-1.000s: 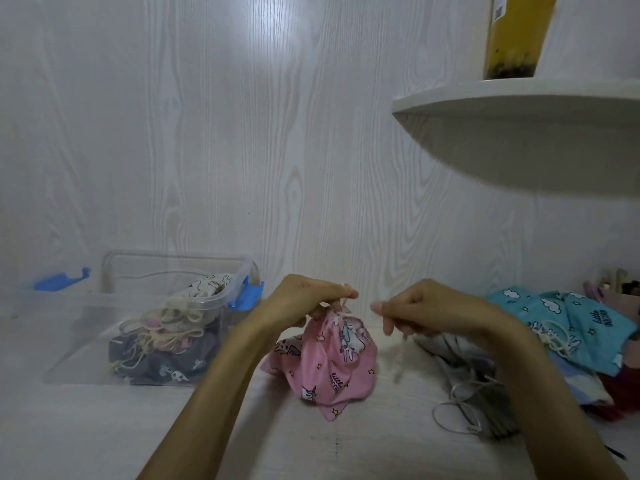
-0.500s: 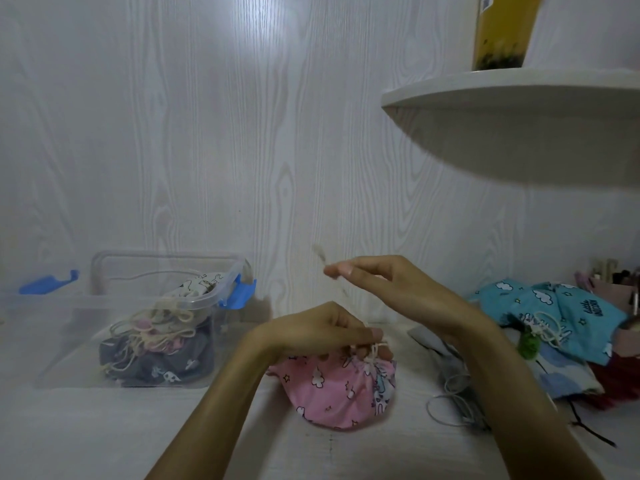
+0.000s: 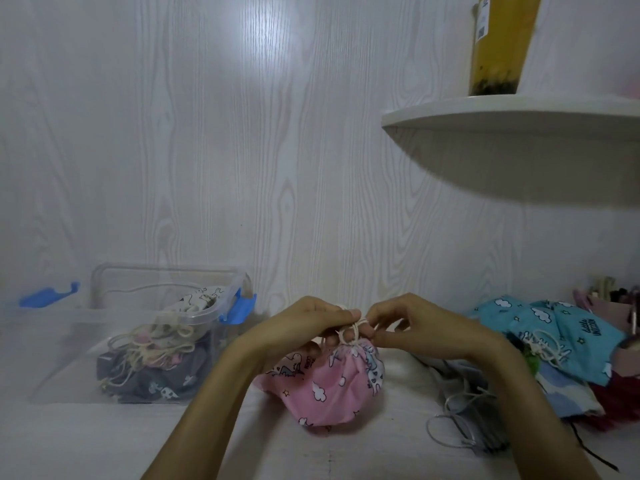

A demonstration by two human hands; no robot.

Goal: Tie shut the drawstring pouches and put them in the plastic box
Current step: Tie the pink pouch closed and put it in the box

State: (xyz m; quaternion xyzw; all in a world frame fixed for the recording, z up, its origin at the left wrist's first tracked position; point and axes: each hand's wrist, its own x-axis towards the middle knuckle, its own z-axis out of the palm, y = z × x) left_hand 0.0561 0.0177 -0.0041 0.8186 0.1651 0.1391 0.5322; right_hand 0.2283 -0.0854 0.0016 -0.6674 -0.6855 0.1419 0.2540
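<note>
Both grips pinch the cream cord (image 3: 350, 332), seemingly looped round a left hand (image 3: 311, 323) finger; right hand (image 3: 412, 323) opposite, pink pouch (image 3: 332, 382) below.

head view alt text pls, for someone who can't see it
Two hands work a cream drawstring at the gathered neck of a pink unicorn-print pouch on a white table: the left hand has the cord looped over its fingers and the right hand pinches it. A clear plastic box holding pouches sits to the left, and a pile of loose pouches lies to the right.
</note>
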